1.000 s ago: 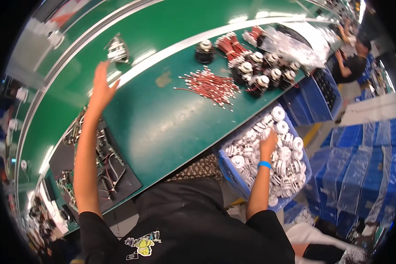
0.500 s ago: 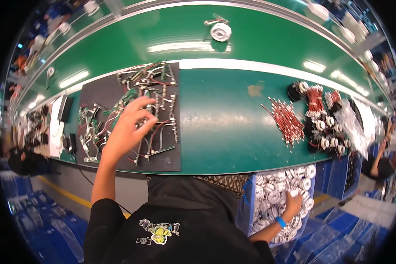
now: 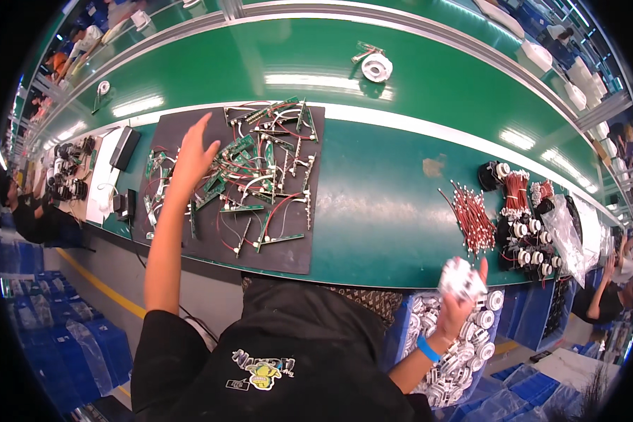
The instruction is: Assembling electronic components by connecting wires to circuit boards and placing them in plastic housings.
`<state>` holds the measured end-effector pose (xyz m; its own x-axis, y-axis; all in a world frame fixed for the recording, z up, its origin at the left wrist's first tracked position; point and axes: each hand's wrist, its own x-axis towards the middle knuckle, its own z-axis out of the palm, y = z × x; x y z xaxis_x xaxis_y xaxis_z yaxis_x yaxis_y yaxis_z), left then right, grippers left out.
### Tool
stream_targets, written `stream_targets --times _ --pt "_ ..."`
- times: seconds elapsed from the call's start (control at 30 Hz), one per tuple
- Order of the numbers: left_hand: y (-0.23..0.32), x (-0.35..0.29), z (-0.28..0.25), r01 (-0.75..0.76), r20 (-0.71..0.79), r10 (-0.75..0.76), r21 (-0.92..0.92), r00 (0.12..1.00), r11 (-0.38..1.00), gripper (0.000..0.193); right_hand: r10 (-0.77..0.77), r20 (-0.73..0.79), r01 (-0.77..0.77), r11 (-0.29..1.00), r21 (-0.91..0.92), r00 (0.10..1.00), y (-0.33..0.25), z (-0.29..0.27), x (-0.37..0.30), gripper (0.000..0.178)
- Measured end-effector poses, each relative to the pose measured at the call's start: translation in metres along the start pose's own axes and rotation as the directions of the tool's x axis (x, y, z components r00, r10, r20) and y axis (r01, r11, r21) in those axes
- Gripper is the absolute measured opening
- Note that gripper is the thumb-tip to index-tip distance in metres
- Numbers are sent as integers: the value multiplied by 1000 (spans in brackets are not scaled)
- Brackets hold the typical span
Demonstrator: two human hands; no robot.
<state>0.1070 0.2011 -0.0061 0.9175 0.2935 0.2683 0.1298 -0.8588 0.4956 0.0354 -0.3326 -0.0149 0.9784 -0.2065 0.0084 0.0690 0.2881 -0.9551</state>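
Observation:
My left hand (image 3: 193, 160) hovers over the left part of a dark mat (image 3: 292, 253), thumb and fingers apart, holding nothing. Green circuit boards (image 3: 235, 160) with red, white and black wires lie in a tangle on the mat, just right of that hand. Between the thumb and fingers of my right hand (image 3: 454, 314) is a white round plastic part (image 3: 463, 279), blurred by motion. This hand is raised above the near end of a blue bin (image 3: 395, 336) full of similar white round parts (image 3: 480, 337), by the table's front edge.
Red wires with white ends (image 3: 471, 218) lie loose at the right, beside bundled wires (image 3: 517, 193) and black-and-white round parts (image 3: 534, 246). A clear plastic bag (image 3: 566, 228) lies there too. A white round part (image 3: 377, 67) with wires sits on the green belt beyond. Other people work at both sides.
My right hand has come up out of the bin with a white round part. My left hand has moved up and left off the boards, its fingers stretching out. The view has shifted.

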Motion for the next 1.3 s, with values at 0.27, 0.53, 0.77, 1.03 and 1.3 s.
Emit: stream_targets --times 0.27,0.53,0.77,1.03,1.3 --pt "-98 110 27 480 456 -393 -88 798 873 48 -72 383 305 743 -595 921 62 97 -8 98" --pt "-83 133 43 614 432 -529 -77 731 786 38 86 517 230 825 -517 852 36 74 -2 77" --pt "-44 116 36 596 488 -348 -585 800 550 25 -6 73 39 888 -458 997 34 62 -10 9" --pt "-10 91 -7 168 70 -173 -738 982 654 36 -223 739 765 310 -564 636 -4 144 4 24" --pt "96 4 -43 -202 -354 -103 -723 929 661 40 -307 693 726 517 -454 653 20 152 22 9"
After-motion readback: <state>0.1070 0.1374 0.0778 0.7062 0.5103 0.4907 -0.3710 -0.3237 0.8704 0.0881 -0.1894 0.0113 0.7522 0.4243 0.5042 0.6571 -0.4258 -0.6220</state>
